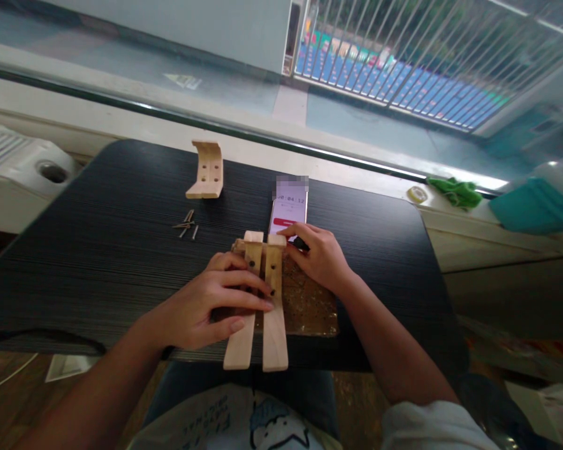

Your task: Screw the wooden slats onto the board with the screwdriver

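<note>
Two pale wooden slats [274, 325] lie side by side over a brown perforated board [309, 306] at the near edge of the black table [98, 250]. My left hand [211, 306] lies flat across the slats, fingers stretched out and pressing on them. My right hand [319, 256] is curled at the slats' far end, pinching a small dark thing I cannot make out. A phone [288, 209] with a lit timer screen lies just beyond the slats.
A curved wooden bracket [207, 170] with holes stands at the table's far side. A few loose screws [187, 226] lie left of the phone. A white radiator [19, 162] is at far left, a green cloth [455, 190] on the sill at right.
</note>
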Demonstrator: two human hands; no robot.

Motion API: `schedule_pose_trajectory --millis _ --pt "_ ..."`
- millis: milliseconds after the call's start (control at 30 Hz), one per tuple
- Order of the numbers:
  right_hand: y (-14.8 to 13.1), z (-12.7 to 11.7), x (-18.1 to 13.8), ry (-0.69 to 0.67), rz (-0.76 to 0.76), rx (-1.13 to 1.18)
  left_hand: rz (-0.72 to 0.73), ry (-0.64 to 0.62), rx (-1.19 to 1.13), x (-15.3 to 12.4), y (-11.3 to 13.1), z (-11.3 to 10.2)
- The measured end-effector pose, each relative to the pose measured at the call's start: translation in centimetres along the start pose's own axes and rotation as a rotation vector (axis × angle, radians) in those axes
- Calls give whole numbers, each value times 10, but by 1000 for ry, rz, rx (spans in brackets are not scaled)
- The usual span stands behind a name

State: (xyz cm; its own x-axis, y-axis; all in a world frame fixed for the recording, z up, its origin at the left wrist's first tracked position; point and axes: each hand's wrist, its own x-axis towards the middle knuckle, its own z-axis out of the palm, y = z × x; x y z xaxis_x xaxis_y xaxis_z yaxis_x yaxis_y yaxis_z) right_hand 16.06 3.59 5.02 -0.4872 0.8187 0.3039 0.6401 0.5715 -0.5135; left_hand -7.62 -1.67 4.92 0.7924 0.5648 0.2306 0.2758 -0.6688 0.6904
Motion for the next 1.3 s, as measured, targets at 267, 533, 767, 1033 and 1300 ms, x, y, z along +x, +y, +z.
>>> schedule_pose_trajectory --millis 267,533,767,1033,1300 --pt "0 0 1 -13 19 -12 -24 14 14 0 0 1" --pt "0 0 1 -16 33 -16 -6 1 56 2 2 -1" --pt "-1 -2 1 -29 46 -3 4 20 58 1 1 0" --pt "-1 -2 1 -23 44 -6 -11 49 48 -1 -1 3" --pt "-1 -2 1 -38 72 -43 -40 42 69 0 0 3"
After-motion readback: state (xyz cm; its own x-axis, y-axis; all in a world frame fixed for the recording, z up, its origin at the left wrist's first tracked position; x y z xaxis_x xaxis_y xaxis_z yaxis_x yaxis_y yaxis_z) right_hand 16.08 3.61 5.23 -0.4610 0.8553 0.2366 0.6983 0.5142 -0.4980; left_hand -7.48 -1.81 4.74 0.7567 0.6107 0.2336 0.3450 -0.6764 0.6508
